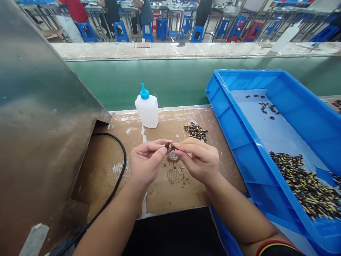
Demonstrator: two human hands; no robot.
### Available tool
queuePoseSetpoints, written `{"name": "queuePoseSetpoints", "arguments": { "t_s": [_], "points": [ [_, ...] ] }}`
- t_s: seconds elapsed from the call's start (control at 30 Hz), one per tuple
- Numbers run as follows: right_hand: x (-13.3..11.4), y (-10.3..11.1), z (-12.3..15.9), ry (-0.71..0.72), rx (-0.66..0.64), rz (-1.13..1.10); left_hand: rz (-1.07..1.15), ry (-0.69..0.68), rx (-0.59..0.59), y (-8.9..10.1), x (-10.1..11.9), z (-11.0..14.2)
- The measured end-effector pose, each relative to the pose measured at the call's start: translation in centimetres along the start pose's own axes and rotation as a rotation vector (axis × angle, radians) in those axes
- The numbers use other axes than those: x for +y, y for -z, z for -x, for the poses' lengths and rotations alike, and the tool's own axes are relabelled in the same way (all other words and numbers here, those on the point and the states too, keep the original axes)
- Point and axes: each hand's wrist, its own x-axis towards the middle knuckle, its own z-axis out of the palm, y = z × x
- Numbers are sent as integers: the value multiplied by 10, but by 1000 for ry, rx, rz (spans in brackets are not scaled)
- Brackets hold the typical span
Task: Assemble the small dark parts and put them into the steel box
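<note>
My left hand (146,161) and my right hand (198,160) meet over the bench, their fingertips pinching a small black-and-yellow part (168,145) from both sides. Just below the fingertips lies a small clear round piece (173,155) on the cardboard bench cover (170,122). A heap of similar black-and-yellow parts (195,131) sits beyond my right hand. Behind my left hand stands a white squeeze bottle with a blue nozzle cap (147,110). A round ribbed mark (174,176) lies under my hands.
A blue plastic tray (239,117) at right holds a large heap of parts and a few scattered ones on a liner. A black cable (117,160) and a tall metal panel (39,106) are at left. Behind the bench runs a green belt (173,81); workers and blue stools are beyond.
</note>
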Motion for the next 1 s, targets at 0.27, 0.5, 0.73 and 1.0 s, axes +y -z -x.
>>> {"name": "queuePoseSetpoints", "arguments": {
  "t_s": [0.27, 0.5, 0.73, 1.0],
  "points": [
    [-1, 1, -1, -4, -15, 2, -10, -34, -44, 4, -1, 0],
    [0, 4, -3, 17, -35, 32, -136, -94, -69, 13, -7, 1],
    [3, 7, -3, 53, -70, 100, -331, -239, -52, 10, 0, 3],
    [2, 5, -2, 17, -45, 64, -301, -183, -61, 13, -6, 3]
  ]
}}
